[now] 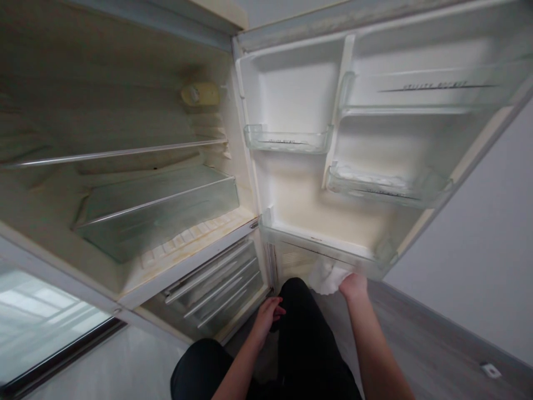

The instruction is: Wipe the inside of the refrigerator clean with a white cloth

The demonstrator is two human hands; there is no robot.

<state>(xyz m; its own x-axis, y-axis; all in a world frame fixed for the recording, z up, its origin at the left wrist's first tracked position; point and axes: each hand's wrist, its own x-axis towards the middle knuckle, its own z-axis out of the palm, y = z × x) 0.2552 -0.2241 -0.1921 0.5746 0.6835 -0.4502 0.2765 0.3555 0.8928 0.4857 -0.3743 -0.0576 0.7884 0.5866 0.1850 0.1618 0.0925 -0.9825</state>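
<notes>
A white cloth [328, 276] is bunched in my right hand [355, 286], whose fingers are mostly hidden. The cloth is against or very near the inner face of the lower door [293, 261], just under the bottom shelf of the upper fridge door [325, 250]. My left hand [268, 319] hangs beside my knee with its fingers loosely bent and apart, holding nothing. Behind it are the clear drawers [225, 283] of the lower compartment.
The open fridge compartment [125, 116] has a glass shelf [125, 153], a clear drawer [166, 208] and a yellowish lamp cover [200, 94]. White crumpled material [370, 176] lies in a door pocket. A wall [470, 233] stands right; a small white object [491, 370] lies on the floor.
</notes>
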